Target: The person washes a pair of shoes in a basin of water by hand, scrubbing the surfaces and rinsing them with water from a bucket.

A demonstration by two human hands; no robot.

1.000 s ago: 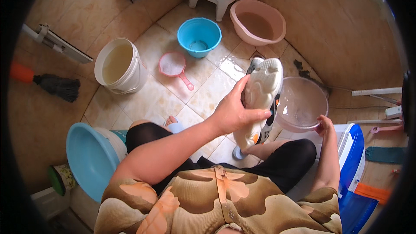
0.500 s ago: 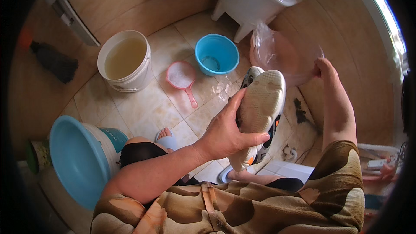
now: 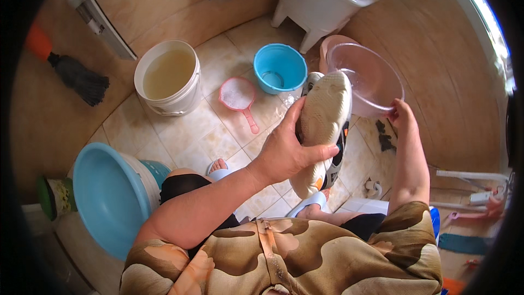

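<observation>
My left hand (image 3: 292, 150) is closed round a sneaker (image 3: 326, 110) with its pale sole turned up, thumb across the sole. A grey-and-black upper with orange bits shows at its edges, and a second toe (image 3: 312, 80) beside it suggests another shoe held along with it. Out to the right, my right hand (image 3: 403, 114) grips the rim of a clear plastic basin (image 3: 376, 110), which is tilted so its inside shows. Below and behind this basin, a pinkish basin (image 3: 328, 46) is partly hidden.
A white bucket (image 3: 188, 101) holds cloudy water. Near it are a pink ladle (image 3: 252, 120) with white contents and a small blue bucket (image 3: 280, 49). A large light-blue basin (image 3: 109, 196) stands left, a white stool (image 3: 311, 8) at the back, a dark brush (image 3: 82, 79) by the wall.
The clear basin, blurred before, has come round into a tilted pose with its opening visible, and my right hand has moved lower. My left hand keeps the sneaker; the view has shifted slightly.
</observation>
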